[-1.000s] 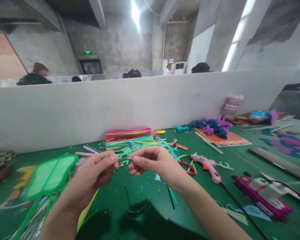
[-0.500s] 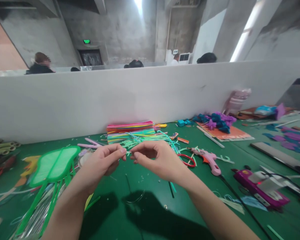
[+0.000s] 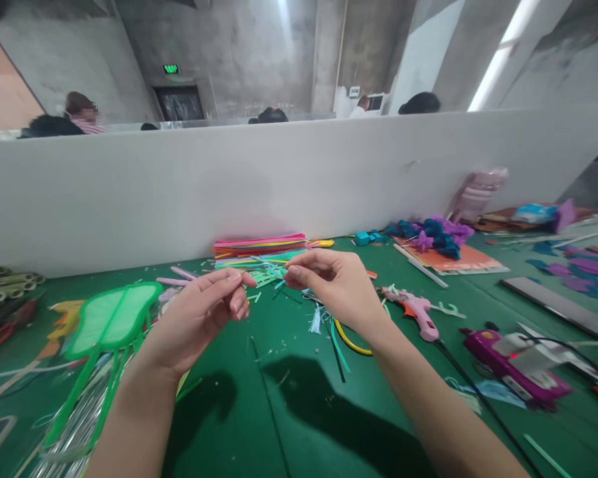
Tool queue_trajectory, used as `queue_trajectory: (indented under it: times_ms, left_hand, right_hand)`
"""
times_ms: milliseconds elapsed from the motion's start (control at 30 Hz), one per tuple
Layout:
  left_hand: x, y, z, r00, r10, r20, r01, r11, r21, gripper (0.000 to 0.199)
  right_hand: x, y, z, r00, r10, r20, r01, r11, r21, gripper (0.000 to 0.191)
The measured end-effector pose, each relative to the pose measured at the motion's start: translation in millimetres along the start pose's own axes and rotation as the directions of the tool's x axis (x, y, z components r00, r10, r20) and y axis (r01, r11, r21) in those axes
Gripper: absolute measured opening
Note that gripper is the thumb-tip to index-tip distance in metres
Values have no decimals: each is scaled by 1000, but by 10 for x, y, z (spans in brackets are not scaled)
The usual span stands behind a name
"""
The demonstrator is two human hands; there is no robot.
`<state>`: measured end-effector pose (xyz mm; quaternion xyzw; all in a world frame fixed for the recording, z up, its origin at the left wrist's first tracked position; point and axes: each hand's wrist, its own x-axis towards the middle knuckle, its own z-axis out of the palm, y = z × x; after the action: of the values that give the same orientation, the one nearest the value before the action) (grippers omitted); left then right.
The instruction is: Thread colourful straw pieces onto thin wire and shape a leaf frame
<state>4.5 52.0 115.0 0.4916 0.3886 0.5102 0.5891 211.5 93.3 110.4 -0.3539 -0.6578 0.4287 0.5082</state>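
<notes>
My left hand (image 3: 206, 309) is raised over the green table (image 3: 239, 411), its thumb against the bent index finger and the other fingers curled. Anything in that pinch is too small to make out. Apart from it, to the right and slightly higher, my right hand (image 3: 336, 285) pinches thumb and fingertips together; what they hold, if anything, cannot be told. Behind the fingertips lie cut green strips (image 3: 266, 275) and a bundle of coloured pipe cleaners (image 3: 259, 245). Below my right hand are a pale blue tassel (image 3: 316, 320) and a yellow curved piece (image 3: 353, 342).
To the right lie a pink glue gun (image 3: 418, 312) with its cord and a purple power strip (image 3: 515, 368). A green net-like piece (image 3: 112, 315) is at the left. A white partition (image 3: 299, 179) stands behind; purple and blue flowers (image 3: 438, 236) rest before it.
My hands have drawn apart, the right one moving up and to the right. The thin silvery piece between their fingertips no longer shows. The tassel and yellow curved piece have come into sight.
</notes>
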Motion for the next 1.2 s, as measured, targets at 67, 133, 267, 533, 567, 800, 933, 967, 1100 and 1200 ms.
queue_trajectory:
  times_ms: [67,133,267,533,567,800,933,967,1100,1200]
  left_hand:
    - [-1,0,2,1000,12,-3,-12,1000,4,19]
    - [1,0,5,1000,16,-25,-15,1000,20,20]
    - [8,-7,10,987,52,-149,-31,989,143,23]
    - [12,-25,10,955,192,-224,-115,941,318,27]
    - [10,-23,9,955,199,-219,-119,937,329,27]
    - [2,-26,54,981,159,-108,-104,912,397,24]
    - [6,-27,86,998,63,-13,-56,949,310,25]
    - [4,-27,82,999,32,9,-33,961,273,25]
    - [-10,-38,34,992,-59,115,46,992,117,21]
    - [-19,-59,-1,985,-62,163,54,997,55,18]
  right_hand:
    - [-10,-25,-7,1000,3,-5,-3,1000,-5,8]
    - [-18,-32,-2,1000,0,-6,0,1000,-4,8]
    - [-16,-6,12,1000,-11,-13,11,1000,-10,9]
    - [-20,-15,-17,995,-21,93,32,993,-115,8]
    - [-21,-22,-22,995,-28,97,42,988,-149,7]
    - [-36,-30,-2,986,-139,96,162,933,-320,10]
    - [-50,-11,10,966,-228,121,258,883,-392,8]
    - [-50,-6,11,961,-255,106,276,875,-397,6]
    - [-39,16,23,954,-300,2,279,885,-372,5]
    - [-27,25,40,966,-253,-55,223,922,-315,8]
